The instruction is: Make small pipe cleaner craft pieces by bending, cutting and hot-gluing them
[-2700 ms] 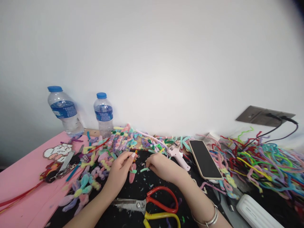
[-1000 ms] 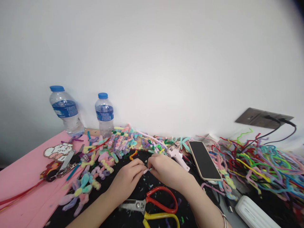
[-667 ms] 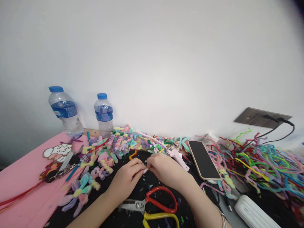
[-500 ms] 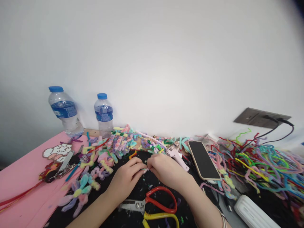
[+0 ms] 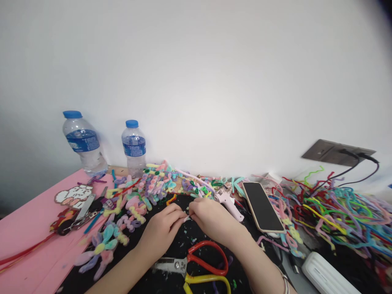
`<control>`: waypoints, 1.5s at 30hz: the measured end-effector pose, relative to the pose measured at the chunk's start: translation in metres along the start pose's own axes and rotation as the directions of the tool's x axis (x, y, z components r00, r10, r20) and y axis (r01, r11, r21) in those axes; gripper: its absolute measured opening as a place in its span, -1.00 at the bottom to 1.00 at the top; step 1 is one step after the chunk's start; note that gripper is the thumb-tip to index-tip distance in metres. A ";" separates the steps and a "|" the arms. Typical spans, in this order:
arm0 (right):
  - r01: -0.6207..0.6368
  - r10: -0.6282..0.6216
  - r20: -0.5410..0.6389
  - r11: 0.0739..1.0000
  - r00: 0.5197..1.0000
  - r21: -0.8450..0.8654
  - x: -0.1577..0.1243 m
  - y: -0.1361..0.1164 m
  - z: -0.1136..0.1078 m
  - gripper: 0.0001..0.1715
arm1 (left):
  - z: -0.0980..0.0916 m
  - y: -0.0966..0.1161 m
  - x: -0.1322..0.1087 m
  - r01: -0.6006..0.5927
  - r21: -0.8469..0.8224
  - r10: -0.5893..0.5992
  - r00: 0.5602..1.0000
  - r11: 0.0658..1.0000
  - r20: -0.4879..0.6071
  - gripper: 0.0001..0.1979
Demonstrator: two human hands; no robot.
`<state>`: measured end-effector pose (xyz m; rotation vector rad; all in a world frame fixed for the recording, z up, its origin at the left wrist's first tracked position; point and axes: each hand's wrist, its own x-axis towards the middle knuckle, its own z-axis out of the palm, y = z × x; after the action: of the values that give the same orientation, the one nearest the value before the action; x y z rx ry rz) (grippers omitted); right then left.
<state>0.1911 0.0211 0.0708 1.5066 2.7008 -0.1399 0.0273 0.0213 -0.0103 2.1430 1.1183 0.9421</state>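
Note:
My left hand and my right hand meet fingertip to fingertip over the black mat. Both are closed in a pinch around a small whitish piece, mostly hidden by the fingers. Scissors with one red and one yellow handle lie just below my hands. Behind my fingers rests a short orange fuzzy piece. A pale pink glue gun lies to the right of my right hand.
Fuzzy-stem shapes are heaped along the wall. Two bottles stand back left, beside pink sheets. A phone, tangled stems and a white power strip lie right, below a wall socket.
Both hands have shifted very slightly to the left, still together, and the small whitish piece shows a little differently between the fingertips. Nothing else has visibly moved.

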 end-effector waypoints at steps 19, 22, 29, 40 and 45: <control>0.024 0.045 -0.189 0.936 0.981 0.350 0.009 0.000 0.006 -0.85 | -0.002 -0.001 0.004 0.089 -0.243 -0.126 0.982 0.966 -0.140 -0.79; 0.071 0.004 -0.175 0.905 0.985 0.420 0.010 0.009 0.005 -0.81 | -0.003 0.001 0.004 0.128 -0.365 -0.167 0.983 0.922 -0.077 -0.79; 0.145 -0.082 -0.147 0.858 0.986 0.494 0.014 0.009 0.016 -0.75 | -0.002 0.002 0.003 0.197 -0.478 -0.225 0.974 0.856 -0.002 -0.78; 0.151 -0.097 -0.153 0.902 0.983 0.404 0.018 0.006 0.025 -0.76 | 0.004 -0.007 0.005 0.360 -0.572 -0.346 0.928 0.737 0.137 -0.73; 0.172 -0.097 -0.177 0.859 0.979 0.482 0.020 0.012 0.029 -0.69 | 0.005 -0.009 0.005 0.376 -0.587 -0.342 0.923 0.717 0.174 -0.73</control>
<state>0.1908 0.0409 0.0394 1.4700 3.0491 -0.8226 0.0289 0.0299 -0.0179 1.3482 0.9761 0.8962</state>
